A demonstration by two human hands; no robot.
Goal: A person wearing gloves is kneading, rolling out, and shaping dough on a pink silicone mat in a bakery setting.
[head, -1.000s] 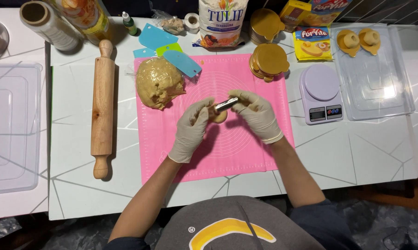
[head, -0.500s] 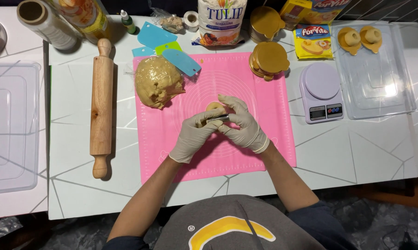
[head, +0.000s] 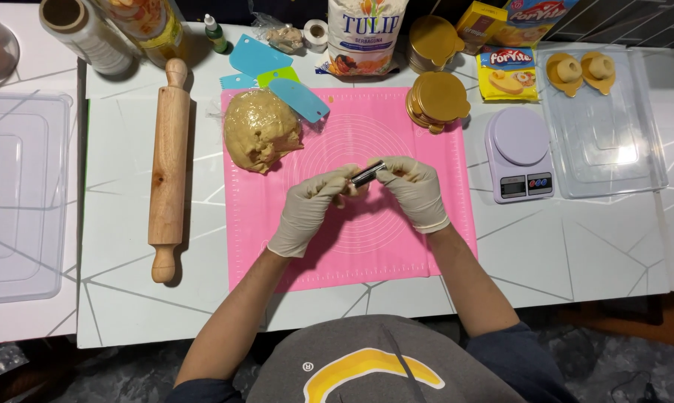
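Note:
Both my hands wear pale gloves and meet over the middle of the pink silicone mat (head: pixel 419 246). My left hand (head: pixel 311 209) cups a small piece of tan dough (head: pixel 354 192), mostly hidden by the fingers. My right hand (head: pixel 415 190) pinches a small dark metal tool (head: pixel 367 174) whose tip touches that dough. A large lump of tan dough (head: pixel 261 129) lies on the mat's far left corner.
A wooden rolling pin (head: pixel 169 168) lies left of the mat. Plastic scrapers (head: pixel 299 98), a flour bag (head: pixel 361 33) and a stack of gold discs (head: pixel 435 99) sit at the back. A lilac kitchen scale (head: pixel 519 153) and clear trays (head: pixel 605 142) (head: pixel 16 194) flank the mat.
My hands pressed together over the dough half a second ago and have since spread slightly. The metal tool now shows between them again, angled up to the right.

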